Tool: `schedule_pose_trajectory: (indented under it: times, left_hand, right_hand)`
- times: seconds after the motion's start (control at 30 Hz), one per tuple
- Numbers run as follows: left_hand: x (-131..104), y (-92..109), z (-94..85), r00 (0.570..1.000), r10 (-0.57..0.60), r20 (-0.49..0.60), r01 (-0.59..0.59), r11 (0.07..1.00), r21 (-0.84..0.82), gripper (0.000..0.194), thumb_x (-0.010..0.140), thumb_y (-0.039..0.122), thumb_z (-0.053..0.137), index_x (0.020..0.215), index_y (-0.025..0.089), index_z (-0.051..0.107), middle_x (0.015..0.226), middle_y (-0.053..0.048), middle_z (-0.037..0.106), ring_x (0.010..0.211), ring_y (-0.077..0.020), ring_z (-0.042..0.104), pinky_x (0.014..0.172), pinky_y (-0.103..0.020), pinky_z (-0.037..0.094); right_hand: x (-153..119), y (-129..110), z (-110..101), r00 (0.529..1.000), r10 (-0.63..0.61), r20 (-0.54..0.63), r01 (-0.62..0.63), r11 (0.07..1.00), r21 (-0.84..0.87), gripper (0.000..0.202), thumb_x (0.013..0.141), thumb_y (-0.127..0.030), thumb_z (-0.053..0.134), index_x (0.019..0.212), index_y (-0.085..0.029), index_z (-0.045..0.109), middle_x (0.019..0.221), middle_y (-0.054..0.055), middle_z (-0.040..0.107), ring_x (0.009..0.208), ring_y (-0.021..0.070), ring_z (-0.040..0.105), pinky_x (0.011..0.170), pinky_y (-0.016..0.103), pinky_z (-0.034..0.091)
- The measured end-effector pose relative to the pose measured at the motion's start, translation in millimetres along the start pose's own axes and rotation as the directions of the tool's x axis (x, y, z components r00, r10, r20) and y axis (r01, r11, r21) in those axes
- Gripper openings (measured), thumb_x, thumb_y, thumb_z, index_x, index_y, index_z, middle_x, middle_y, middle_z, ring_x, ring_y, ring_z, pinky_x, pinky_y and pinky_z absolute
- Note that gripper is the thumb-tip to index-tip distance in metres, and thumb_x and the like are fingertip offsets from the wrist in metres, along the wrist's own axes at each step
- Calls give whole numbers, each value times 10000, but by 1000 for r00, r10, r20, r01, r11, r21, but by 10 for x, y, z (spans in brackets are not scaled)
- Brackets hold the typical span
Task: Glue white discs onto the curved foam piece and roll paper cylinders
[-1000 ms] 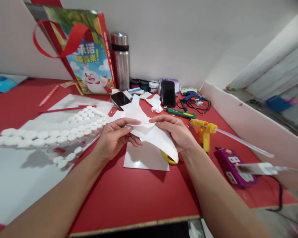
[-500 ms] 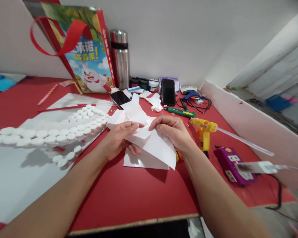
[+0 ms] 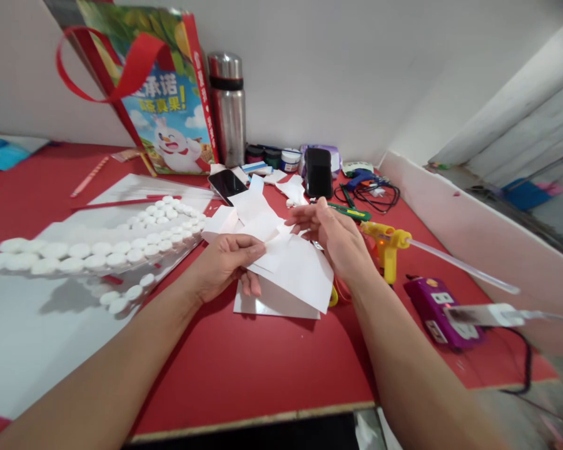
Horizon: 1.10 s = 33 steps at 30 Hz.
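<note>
My left hand (image 3: pixel 229 262) pinches the left edge of a white sheet of paper (image 3: pixel 295 269) between thumb and fingers. Over the sheet's upper right side, my right hand (image 3: pixel 333 234) is raised with its fingers stretched out and holds nothing that I can see. Beneath the sheet lies another white glossy piece (image 3: pixel 274 303), flat on the red table (image 3: pixel 244 375). More cut white paper (image 3: pixel 253 203) lies just beyond my fingers. To the left stands a structure of white round discs (image 3: pixel 98 253) in rows.
A yellow glue gun (image 3: pixel 387 240) with a clear stick and a purple power strip (image 3: pixel 443 312) are on the right. A green cutter (image 3: pixel 351 212), a black phone-like device (image 3: pixel 318 175), a phone (image 3: pixel 228 185), a steel flask (image 3: pixel 228 109) and a printed bag (image 3: pixel 164 119) stand farther back.
My right hand has let go of the paper, lifted slightly and opened its fingers. My left hand still grips the sheet, nearly in place.
</note>
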State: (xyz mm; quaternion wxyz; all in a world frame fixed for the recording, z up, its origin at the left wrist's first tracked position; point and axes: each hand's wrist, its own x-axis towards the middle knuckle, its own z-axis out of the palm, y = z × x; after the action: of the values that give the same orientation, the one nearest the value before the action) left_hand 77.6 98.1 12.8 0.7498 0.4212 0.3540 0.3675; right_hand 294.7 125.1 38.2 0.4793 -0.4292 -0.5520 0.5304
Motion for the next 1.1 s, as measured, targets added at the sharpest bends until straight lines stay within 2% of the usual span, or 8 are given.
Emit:
schedule_pose_trajectory:
  times: [0.1, 0.3, 0.43, 0.6, 0.8, 0.93, 1.0, 1.1]
  left_hand:
    - [-1, 3, -2, 1000, 0, -1, 0, 1000, 13, 293, 802, 380, 828, 813, 125, 685, 537, -19, 674, 414, -181, 679, 356, -184, 483]
    - [-15, -3, -16, 1000, 7, 19, -9, 997, 72, 278, 833, 394, 796, 830, 130, 711, 527, -35, 686, 403, -180, 673, 349, -178, 473]
    - [-18, 5, -14, 1000, 15, 17, -16, 996, 84, 285, 828, 401, 799, 823, 128, 715, 523, -33, 684, 391, -171, 662, 345, -174, 468]
    - [-15, 14, 4, 1000, 10, 19, -12, 997, 81, 282, 828, 395, 799, 826, 127, 712, 520, -29, 683, 388, -167, 658, 347, -173, 473]
    - [-13, 22, -5, 999, 28, 19, -30, 995, 93, 289, 833, 393, 793, 820, 120, 701, 505, -25, 671, 381, -167, 650, 338, -176, 468]
    - [-32, 43, -28, 999, 51, 15, -52, 989, 140, 279, 862, 388, 769, 841, 119, 695, 515, -17, 677, 387, -156, 651, 354, -174, 479]
    - [-43, 54, -26, 998, 69, -2, -68, 983, 171, 281, 873, 392, 761, 857, 119, 696, 524, -7, 676, 394, -151, 654, 364, -172, 485]
    - [-51, 65, -5, 994, 101, -45, -91, 977, 193, 287, 855, 397, 784, 884, 123, 703, 561, 5, 685, 403, -141, 658, 367, -168, 483]
  right_hand:
    - [33, 25, 4, 992, -54, -112, 55, 998, 5, 535, 885, -689, 620, 957, -177, 758, 896, 102, 785, 738, 184, 716, 668, 305, 510]
    - [2, 5, 14, 962, -44, -271, 29, 998, -62, 665, 866, -780, 548, 550, -212, 687, 541, 86, 659, 579, 212, 681, 601, 357, 519]
    - [3, -25, -31, 982, -50, -180, 42, 998, -44, 789, 913, -814, 381, 477, -228, 678, 587, 117, 690, 726, 252, 718, 781, 410, 538]
    - [45, -19, -68, 998, 57, -41, -55, 997, 57, 867, 913, -840, 263, 746, -196, 819, 855, 142, 798, 919, 288, 743, 858, 426, 504]
    - [0, 19, 7, 998, -59, 0, 59, 997, 52, 393, 932, -570, 631, 1053, -242, 809, 1075, 81, 804, 977, 242, 750, 972, 429, 510]
    - [-76, -37, 69, 990, 8, 140, -12, 1000, 29, 528, 837, -446, 790, 1314, -249, 677, 1141, 67, 781, 1026, 226, 727, 965, 410, 526]
    - [-97, -54, 98, 973, 134, 190, -118, 989, -93, 543, 782, -451, 831, 1240, -188, 702, 1023, 68, 778, 937, 214, 712, 835, 351, 542]
    - [-101, -39, 133, 958, 217, 190, -161, 948, -274, 386, 672, -429, 900, 884, -157, 727, 742, 5, 683, 679, 145, 611, 591, 262, 446]
